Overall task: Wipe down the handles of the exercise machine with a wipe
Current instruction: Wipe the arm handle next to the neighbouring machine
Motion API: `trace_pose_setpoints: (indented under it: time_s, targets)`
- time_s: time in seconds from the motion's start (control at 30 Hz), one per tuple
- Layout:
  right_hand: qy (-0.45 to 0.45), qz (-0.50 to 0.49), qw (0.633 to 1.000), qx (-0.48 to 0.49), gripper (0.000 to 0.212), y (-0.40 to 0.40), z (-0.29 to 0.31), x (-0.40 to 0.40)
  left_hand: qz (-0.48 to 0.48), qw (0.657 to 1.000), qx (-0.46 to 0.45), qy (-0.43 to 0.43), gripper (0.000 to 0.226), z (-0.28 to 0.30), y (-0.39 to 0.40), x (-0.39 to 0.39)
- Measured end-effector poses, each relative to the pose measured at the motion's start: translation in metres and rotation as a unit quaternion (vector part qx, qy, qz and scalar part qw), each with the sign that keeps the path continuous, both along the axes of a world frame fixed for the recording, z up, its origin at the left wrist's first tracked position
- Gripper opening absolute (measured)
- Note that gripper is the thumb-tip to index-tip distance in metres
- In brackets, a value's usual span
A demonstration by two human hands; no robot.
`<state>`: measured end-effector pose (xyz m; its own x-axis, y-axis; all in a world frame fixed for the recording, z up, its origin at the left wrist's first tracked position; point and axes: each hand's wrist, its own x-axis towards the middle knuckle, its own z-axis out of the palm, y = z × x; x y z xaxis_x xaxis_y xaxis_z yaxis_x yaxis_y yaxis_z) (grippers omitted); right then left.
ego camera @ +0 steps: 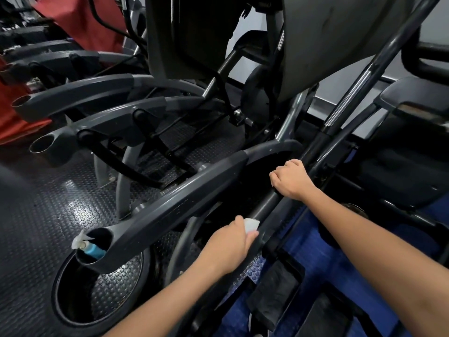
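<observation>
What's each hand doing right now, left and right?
Left hand: closed, pinching the white wipe against the dark handle bar.
Right hand: closed, gripping the same bar higher up.

A small crumpled white wipe [251, 224] lies pressed against the long black tubular handle [264, 205] of the grey exercise machine, which slants upward to the right, dark and matte.

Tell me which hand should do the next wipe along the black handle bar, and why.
Left. The left hand already holds the white wipe against the handle bar. The right hand grips the same bar higher up without a wipe, so it probably just steadies it.
</observation>
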<state>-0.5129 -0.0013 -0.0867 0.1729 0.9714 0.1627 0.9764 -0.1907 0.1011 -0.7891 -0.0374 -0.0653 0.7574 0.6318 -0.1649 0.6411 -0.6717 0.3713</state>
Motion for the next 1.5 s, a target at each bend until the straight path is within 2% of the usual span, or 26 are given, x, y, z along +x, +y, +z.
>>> trace_pose_setpoints:
  time_s: [0.03, 0.07, 0.1, 0.17, 0.2, 0.23, 0.3, 0.4, 0.5, 0.53, 0.6, 0.67, 0.73, 0.8, 0.87, 0.93, 0.97, 1.1, 1.13, 1.17, 1.2, 1.27, 1.33, 1.37, 1.43, 1.5]
  targets:
    - [-0.004, 0.002, 1.0, 0.001, 0.066, 0.0, 0.0, 0.0, 0.01, 0.999, -0.038, -0.002, 0.047, 0.001, 0.009, 0.01]
    - [-0.011, 0.004, 1.0, 0.0, 0.066, 0.0, 0.0, 0.0, 0.02, 0.993, -0.115, -0.013, 0.053, 0.002, 0.019, 0.02]
    - [-0.018, 0.006, 1.0, -0.003, 0.065, 0.0, 0.001, 0.0, 0.033, 0.973, -0.227, -0.035, 0.06, 0.003, 0.028, 0.028]
    - [-0.023, 0.006, 1.0, -0.009, 0.065, 0.001, 0.001, 0.0, 0.076, 0.876, -0.469, -0.088, 0.069, 0.004, 0.04, 0.037]
    - [-0.022, 0.006, 1.0, -0.01, 0.065, 0.001, 0.001, 0.0, 0.096, 0.83, -0.542, -0.095, 0.07, 0.005, 0.043, 0.035]
    - [-0.021, 0.005, 1.0, -0.01, 0.064, 0.001, 0.001, 0.0, 0.105, 0.802, -0.58, -0.095, 0.072, 0.006, 0.044, 0.03]
    - [-0.018, 0.004, 1.0, -0.01, 0.06, 0.001, 0.002, 0.0, 0.105, 0.788, -0.599, -0.096, 0.076, 0.002, 0.043, 0.016]
    - [-0.009, 0.007, 1.0, -0.008, 0.057, -0.001, 0.005, -0.001, 0.102, 0.805, -0.578, -0.084, 0.078, 0.0, 0.035, -0.009]
    - [-0.003, 0.01, 1.0, 0.003, 0.064, -0.002, 0.006, -0.002, 0.09, 0.873, -0.472, -0.09, 0.062, 0.002, 0.018, -0.029]
    - [0.001, 0.01, 1.0, 0.003, 0.065, -0.003, 0.006, -0.002, 0.085, 0.909, -0.4, -0.076, 0.052, 0.002, 0.012, -0.031]
    - [0.007, 0.01, 1.0, -0.002, 0.065, -0.002, 0.006, -0.002, 0.052, 0.98, -0.193, -0.002, 0.044, 0.001, 0.006, -0.028]
    - [0.009, 0.007, 1.0, -0.007, 0.063, -0.001, 0.005, -0.002, 0.007, 0.998, -0.043, 0.04, 0.045, 0.002, 0.001, -0.014]
    - [0.006, 0.004, 1.0, -0.007, 0.06, 0.0, 0.004, -0.002, -0.018, 0.999, 0.016, 0.035, 0.045, 0.004, 0.003, 0.005]
    - [0.001, 0.005, 1.0, -0.005, 0.062, -0.001, 0.004, -0.001, -0.007, 0.999, -0.027, 0.025, 0.05, 0.005, 0.015, 0.024]
    - [-0.009, 0.01, 1.0, -0.008, 0.062, -0.002, 0.005, -0.002, 0.009, 0.981, -0.19, -0.018, 0.057, 0.008, 0.03, 0.034]
    - [-0.009, 0.01, 1.0, -0.01, 0.059, -0.002, 0.006, -0.003, 0.042, 0.915, -0.394, -0.077, 0.066, 0.011, 0.038, 0.038]
    - [-0.006, 0.007, 1.0, -0.01, 0.059, -0.002, 0.006, -0.003, 0.068, 0.877, -0.468, -0.089, 0.068, 0.013, 0.04, 0.038]
    - [0.001, 0.004, 1.0, -0.012, 0.059, -0.001, 0.005, -0.002, 0.129, 0.792, -0.59, -0.088, 0.074, 0.005, 0.038, 0.014]
    - [0.008, 0.004, 1.0, -0.013, 0.058, -0.001, 0.005, -0.001, 0.13, 0.78, -0.605, -0.088, 0.075, 0.002, 0.036, 0.005]
    - [0.015, 0.004, 1.0, -0.013, 0.057, -0.002, 0.005, -0.001, 0.126, 0.783, -0.603, -0.087, 0.076, -0.002, 0.035, -0.004]
    - [0.019, 0.004, 1.0, -0.01, 0.057, -0.002, 0.005, -0.001, 0.12, 0.798, -0.584, -0.088, 0.077, -0.001, 0.031, -0.012]
    - [0.014, 0.005, 1.0, -0.002, 0.06, -0.002, 0.005, -0.001, 0.099, 0.863, -0.488, -0.084, 0.069, 0.003, 0.02, -0.023]
    - [0.002, 0.007, 1.0, 0.003, 0.062, -0.002, 0.004, -0.002, 0.054, 0.946, -0.315, -0.057, 0.055, 0.008, 0.013, -0.023]
    - [0.001, 0.007, 1.0, 0.001, 0.062, -0.002, 0.004, -0.002, 0.03, 0.974, -0.223, -0.025, 0.052, 0.008, 0.013, -0.018]
    - [-0.003, 0.004, 1.0, -0.007, 0.059, -0.001, 0.005, -0.002, -0.004, 0.995, -0.1, 0.029, 0.052, 0.009, 0.015, -0.003]
    - [-0.013, 0.004, 1.0, -0.011, 0.057, -0.001, 0.005, -0.002, -0.034, 0.998, -0.031, 0.035, 0.053, 0.009, 0.019, 0.018]
